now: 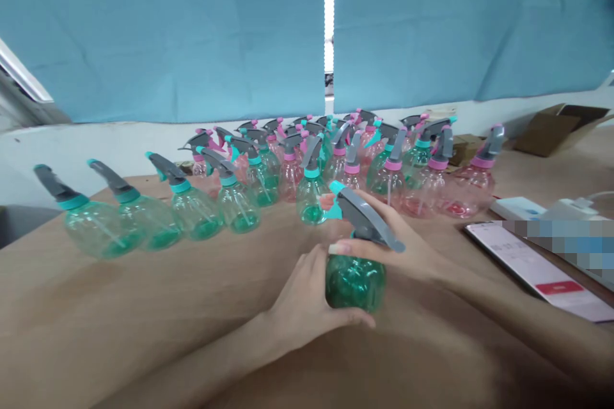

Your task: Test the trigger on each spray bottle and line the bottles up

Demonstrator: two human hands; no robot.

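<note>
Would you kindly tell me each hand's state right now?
Left hand: closed around the green bottle.
Right hand: closed around its spray head.

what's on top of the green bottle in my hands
A gray spray head with a turquoise nozzle. Most of the neck where it meets the green bottle can't be seen, because your right hand covers it.

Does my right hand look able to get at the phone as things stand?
Probably yes, once freed: your right hand holds the green spray bottle, but the phone lies beside your right forearm, no bottle between.
</note>
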